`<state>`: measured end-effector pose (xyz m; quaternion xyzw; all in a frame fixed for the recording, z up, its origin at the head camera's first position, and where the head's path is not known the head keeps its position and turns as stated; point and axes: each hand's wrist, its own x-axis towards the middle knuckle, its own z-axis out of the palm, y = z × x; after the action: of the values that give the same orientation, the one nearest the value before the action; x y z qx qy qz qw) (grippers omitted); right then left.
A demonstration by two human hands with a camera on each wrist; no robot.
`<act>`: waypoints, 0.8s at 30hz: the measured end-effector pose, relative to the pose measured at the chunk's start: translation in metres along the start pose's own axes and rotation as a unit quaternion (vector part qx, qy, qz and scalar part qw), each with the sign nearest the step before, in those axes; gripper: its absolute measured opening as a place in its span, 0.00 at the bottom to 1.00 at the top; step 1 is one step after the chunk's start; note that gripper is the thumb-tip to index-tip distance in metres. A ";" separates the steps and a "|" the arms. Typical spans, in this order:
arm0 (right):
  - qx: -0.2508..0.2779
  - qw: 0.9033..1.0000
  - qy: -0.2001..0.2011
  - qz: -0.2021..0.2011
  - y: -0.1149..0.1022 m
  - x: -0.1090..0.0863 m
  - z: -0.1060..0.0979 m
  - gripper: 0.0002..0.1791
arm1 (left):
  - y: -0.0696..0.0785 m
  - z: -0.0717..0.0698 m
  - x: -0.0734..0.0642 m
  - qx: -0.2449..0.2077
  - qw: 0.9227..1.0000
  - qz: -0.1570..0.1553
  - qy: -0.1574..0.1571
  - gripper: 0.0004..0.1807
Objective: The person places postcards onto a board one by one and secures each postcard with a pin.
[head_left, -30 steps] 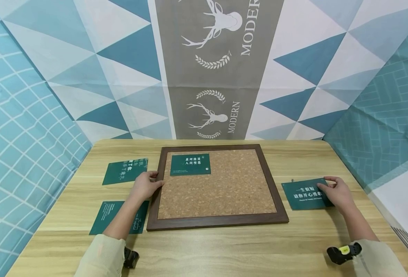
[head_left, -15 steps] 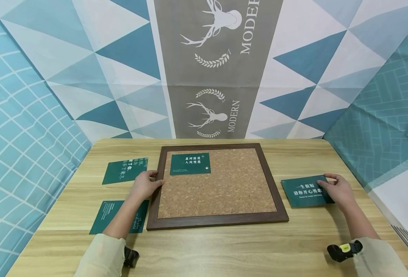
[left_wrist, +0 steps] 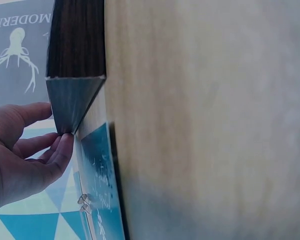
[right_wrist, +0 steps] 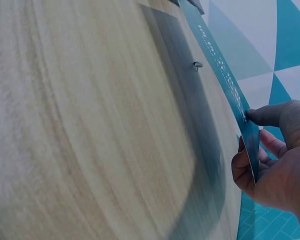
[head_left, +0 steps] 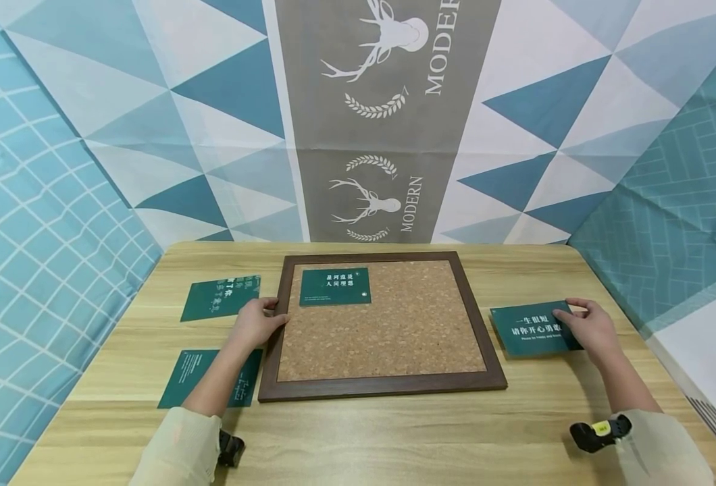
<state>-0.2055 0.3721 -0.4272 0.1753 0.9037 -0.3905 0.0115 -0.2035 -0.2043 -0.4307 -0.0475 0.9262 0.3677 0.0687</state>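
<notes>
My left hand [head_left: 254, 325] holds the left side of the brown frame of a cork board [head_left: 388, 331], thumb on one face and fingers at the edge. A dark green card [head_left: 335, 287] with white lettering lies at the board's upper left. Right of the board, my right hand [head_left: 592, 331] pinches the right end of another green lettered card [head_left: 534, 331] between thumb and fingers. In the right wrist view this card [right_wrist: 225, 70] is raised off the table, casting a shadow below it. Near that shadow sits a small metal thumbtack [right_wrist: 197, 65].
Two more green cards lie left of the board: an upper card [head_left: 219, 298] and a lower card [head_left: 182, 378], partly hidden by my left forearm. Small pins [left_wrist: 83, 201] show beside a card in the left wrist view. Patterned cloth [head_left: 364, 135] hangs behind the wooden table [head_left: 394, 439].
My right hand has raised the pinched card off the table and shifted it slightly away from me and to the left. The left hand and board stay in place.
</notes>
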 end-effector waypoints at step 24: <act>0.010 1.000 0.012 -0.002 -0.015 0.004 0.003 0.36 | 0.000 0.001 0.001 -0.001 1.000 -0.008 0.001 0.31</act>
<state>-0.2143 0.3615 -0.4199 0.1783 0.9001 -0.3976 -0.0014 -0.2049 -0.2040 -0.4317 -0.0553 0.9257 0.3676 0.0702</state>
